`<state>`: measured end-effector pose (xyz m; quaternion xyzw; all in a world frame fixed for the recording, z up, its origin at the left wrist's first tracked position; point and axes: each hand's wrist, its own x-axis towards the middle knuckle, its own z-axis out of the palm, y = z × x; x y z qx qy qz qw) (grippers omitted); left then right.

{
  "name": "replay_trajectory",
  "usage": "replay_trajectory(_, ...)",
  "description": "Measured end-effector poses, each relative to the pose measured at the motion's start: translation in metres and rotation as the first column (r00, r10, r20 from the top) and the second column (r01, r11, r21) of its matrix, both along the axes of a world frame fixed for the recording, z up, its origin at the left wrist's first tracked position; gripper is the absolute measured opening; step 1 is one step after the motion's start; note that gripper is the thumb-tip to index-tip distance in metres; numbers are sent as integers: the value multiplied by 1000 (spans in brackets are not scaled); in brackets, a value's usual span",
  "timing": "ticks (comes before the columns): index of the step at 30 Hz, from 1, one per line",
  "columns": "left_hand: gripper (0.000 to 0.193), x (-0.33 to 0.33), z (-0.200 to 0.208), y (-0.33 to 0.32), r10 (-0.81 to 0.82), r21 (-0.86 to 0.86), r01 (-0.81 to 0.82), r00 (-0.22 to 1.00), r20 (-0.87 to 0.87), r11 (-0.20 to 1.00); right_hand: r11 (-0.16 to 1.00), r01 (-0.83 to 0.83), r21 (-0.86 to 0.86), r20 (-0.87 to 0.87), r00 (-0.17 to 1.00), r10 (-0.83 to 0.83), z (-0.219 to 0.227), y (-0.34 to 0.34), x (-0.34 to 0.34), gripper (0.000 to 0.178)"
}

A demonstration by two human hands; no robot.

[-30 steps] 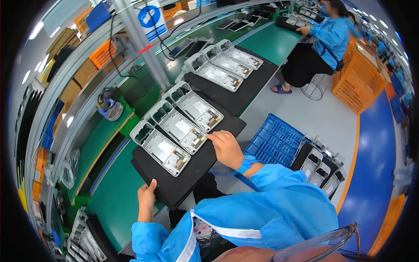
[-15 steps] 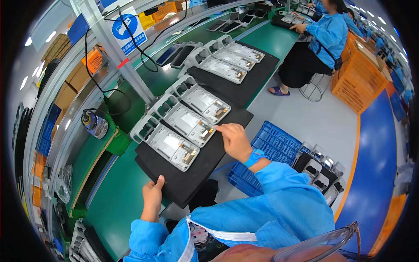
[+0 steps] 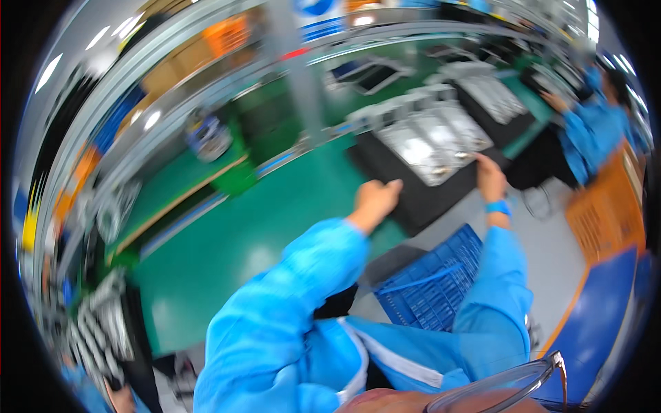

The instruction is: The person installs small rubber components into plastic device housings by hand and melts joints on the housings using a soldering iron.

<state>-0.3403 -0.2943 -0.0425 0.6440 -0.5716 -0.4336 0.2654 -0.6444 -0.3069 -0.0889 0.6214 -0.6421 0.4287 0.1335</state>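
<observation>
A black mat (image 3: pixel 413 212) lies on the green bench (image 3: pixel 275 213), bearing several silver-grey phone frames (image 3: pixel 417 149) in a row, with handle-like loops at their far ends. My left hand (image 3: pixel 375 205) is closed at the mat's near left edge, thumb on top. Over its right edge, my right hand (image 3: pixel 491 180) has its fingers drawn together beside the lower corner of the rightmost frame. Blur hides exactly where those fingertips press. A blue band (image 3: pixel 498 207) circles my right wrist. Farther along, a second black mat (image 3: pixel 511 129) carries more frames (image 3: pixel 485 89).
A metal post (image 3: pixel 303 89) rises behind the bench. A bottle (image 3: pixel 208 136) stands by a green bin (image 3: pixel 237 168). Below are a blue crate (image 3: pixel 430 282) and an orange crate (image 3: pixel 606 217). A co-worker (image 3: pixel 593 134) sits at far right; more frames (image 3: pixel 103 327) lie lower left.
My view has swung left, blurring the scene. The loaded mat has slid away along the bench, past the post, toward the second mat. Both hands have moved with it.
</observation>
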Motion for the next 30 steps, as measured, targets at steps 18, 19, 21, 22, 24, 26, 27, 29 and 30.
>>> replay_trajectory(18,36,258,61,191,-322,-324,187,840,-436,927,545,-827,140,856,378,354,74,128,293,33)
replay_trajectory(19,35,298,66,232,-224,-306,89,869,-441,948,339,-938,67,917,191,349,91,138,319,33)
replay_trajectory(21,35,368,70,314,66,-166,-130,935,-348,978,97,-995,-16,952,15,307,115,158,374,33)
replay_trajectory(22,33,398,52,352,261,-226,-324,928,-267,919,-127,-991,-28,968,-58,246,125,168,406,34)
replay_trajectory(24,25,448,44,432,601,199,-640,503,-622,742,-431,-902,-23,981,-103,163,142,198,457,37)
replay_trajectory(26,20,475,47,509,885,225,-931,167,-435,286,-642,-767,16,988,-87,128,159,233,517,39)
replay_trajectory(27,18,487,41,549,838,204,-974,-25,-544,103,-731,-682,28,993,-68,101,164,253,548,39)
replay_trajectory(29,16,517,19,628,686,176,-978,-204,-699,-112,-851,-524,25,997,-49,59,162,288,610,41)
replay_trajectory(30,18,530,10,660,586,207,-963,-269,-764,-172,-888,-459,20,999,-32,39,159,307,639,43)
